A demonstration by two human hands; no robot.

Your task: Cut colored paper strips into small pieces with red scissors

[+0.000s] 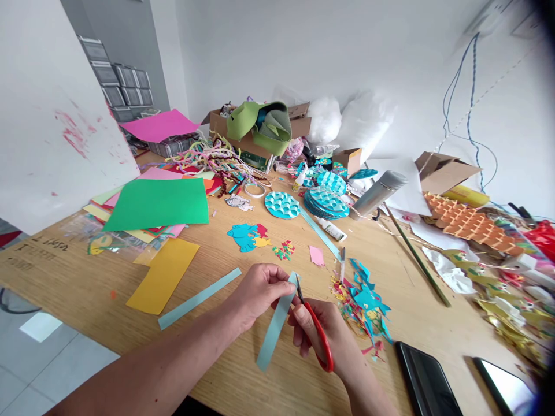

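My left hand (264, 287) pinches a light-blue paper strip (274, 335) near its upper end, and the strip slants down toward me. In my right hand (318, 329) are red-handled scissors (323, 341), their blades at the strip's upper end beside my left fingertips. Another light-blue strip (199, 299) lies flat on the table to the left. Just beyond my hands are blue fish cutouts (243, 237), a pile of small coloured paper bits (284, 250) and a pink paper square (316, 255).
Blue paper scraps (368, 297) lie to the right, near a black phone (427, 378). Green paper (160, 202) and yellow paper (165, 274) are on the left. Scale-patterned blue discs (281, 204), a grey cylinder (381, 193) and a cardboard box (219, 124) stand farther back.
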